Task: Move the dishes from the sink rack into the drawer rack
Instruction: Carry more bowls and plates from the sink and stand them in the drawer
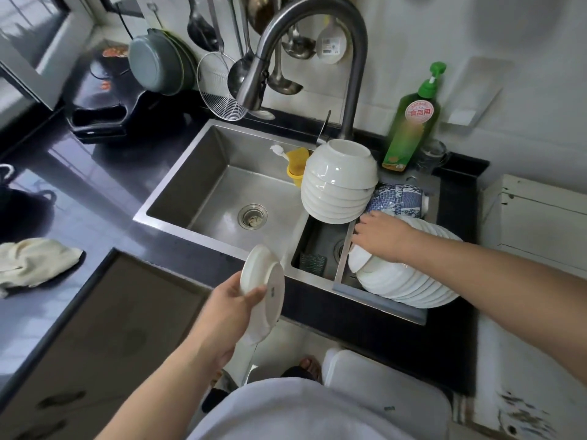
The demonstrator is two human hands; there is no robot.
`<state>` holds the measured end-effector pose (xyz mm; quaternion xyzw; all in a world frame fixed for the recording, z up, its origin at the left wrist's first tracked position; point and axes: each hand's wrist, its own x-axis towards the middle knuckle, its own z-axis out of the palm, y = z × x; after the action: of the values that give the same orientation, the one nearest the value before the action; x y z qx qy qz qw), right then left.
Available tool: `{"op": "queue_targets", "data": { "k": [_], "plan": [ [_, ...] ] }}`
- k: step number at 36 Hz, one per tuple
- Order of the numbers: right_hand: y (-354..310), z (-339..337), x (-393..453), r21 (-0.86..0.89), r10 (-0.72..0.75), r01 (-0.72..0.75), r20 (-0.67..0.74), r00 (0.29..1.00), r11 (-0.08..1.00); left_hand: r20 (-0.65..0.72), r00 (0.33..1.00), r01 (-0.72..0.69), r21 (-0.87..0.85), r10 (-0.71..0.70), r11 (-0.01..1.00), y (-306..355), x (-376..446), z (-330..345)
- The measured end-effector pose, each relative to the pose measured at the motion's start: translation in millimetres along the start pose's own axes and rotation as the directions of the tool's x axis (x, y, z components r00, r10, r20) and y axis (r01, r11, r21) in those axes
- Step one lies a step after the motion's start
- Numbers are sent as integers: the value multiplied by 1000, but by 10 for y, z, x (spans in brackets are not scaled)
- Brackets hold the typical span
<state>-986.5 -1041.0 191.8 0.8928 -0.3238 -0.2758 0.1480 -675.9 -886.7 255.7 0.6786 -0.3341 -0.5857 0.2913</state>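
My left hand (227, 315) grips a small white plate (263, 281) by its rim, held on edge in front of the sink's front edge. My right hand (379, 238) reaches into the sink rack (381, 300) and its fingers curl over the top of a row of white plates (409, 281) standing on edge. Behind them lies a stack of white bowls (338, 182) upside down, tilted left, and blue patterned bowls (395, 200) beside it. The drawer rack is not in view.
The steel sink basin (222, 192) lies left of the rack, with a tall faucet (317, 58) arching over it. A green soap bottle (413, 122) stands behind the rack. A cloth (31, 262) lies on the dark counter at left. Utensils and pans hang on the wall.
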Motion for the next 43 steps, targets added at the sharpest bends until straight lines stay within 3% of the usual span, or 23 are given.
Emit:
{"op": "queue_targets", "data": {
  "k": [5, 10, 13, 17, 20, 22, 23, 25, 27, 28, 30, 32, 35, 41, 43],
  "plan": [
    [-92, 131, -72, -55, 17, -26, -155, 988, 998, -19, 1000, 1, -9, -1, 1000, -7, -53, -37],
    [-57, 89, -260, -98, 23, -44, -204, 979, 994, -48, 999, 18, -52, -20, 998, -52, -104, -54],
    [-32, 104, -350, -90, 30, -63, -333, 943, 994, -58, 997, 42, -63, -45, 997, -108, -148, -79],
    [-34, -34, -586, 54, 122, -110, -480, 869, 992, -70, 995, 64, -96, -71, 993, -164, -204, -132],
    [-235, -338, -780, 334, 323, -158, -527, 786, 929, -70, 996, 53, -147, -64, 988, -210, -266, -199],
    [-481, -578, -810, 596, 518, -176, -470, 715, 784, -72, 996, 43, -199, -58, 979, -252, -361, -282],
    [-628, -704, -788, 742, 623, -175, -382, 683, 647, -81, 995, 38, -218, -57, 975, -287, -415, -339],
    [-914, -970, -649, 960, 758, -154, -80, 647, 233, -121, 991, 27, -271, -62, 962, -406, -557, -497],
    [-1153, -1158, -499, 950, 723, -127, 301, 622, -286, -183, 981, 3, -306, -61, 952, -529, -688, -626],
    [-1379, -1284, -368, 867, 627, -80, 417, 658, -492, -240, 967, -7, -338, -79, 941, -673, -831, -790],
    [-1748, -1461, -227, 697, 453, -56, 523, 721, -715, -316, 942, -20, -384, -111, 923, -920, -1068, -1041],
    [-2183, -1720, -95, 653, 324, -107, 504, 801, -750, -416, 897, -52, -440, -152, 897, -1255, -1416, -1371],
    [-2892, -2104, 54, 697, 197, -171, 415, 889, -696, -576, 781, -108, -504, -241, 857, -1892, -2054, -1840],
    [-4553, -2868, 115, 772, -67, -281, 297, 952, -570, -742, 473, -215, -620, -475, 755, -3387, -3455, -2490],
    [-5062, -3054, 16, 748, -157, -317, 279, 947, -583, -742, 409, -270, -654, -531, 707, -3758, -3839, -2594]
  ]
}}
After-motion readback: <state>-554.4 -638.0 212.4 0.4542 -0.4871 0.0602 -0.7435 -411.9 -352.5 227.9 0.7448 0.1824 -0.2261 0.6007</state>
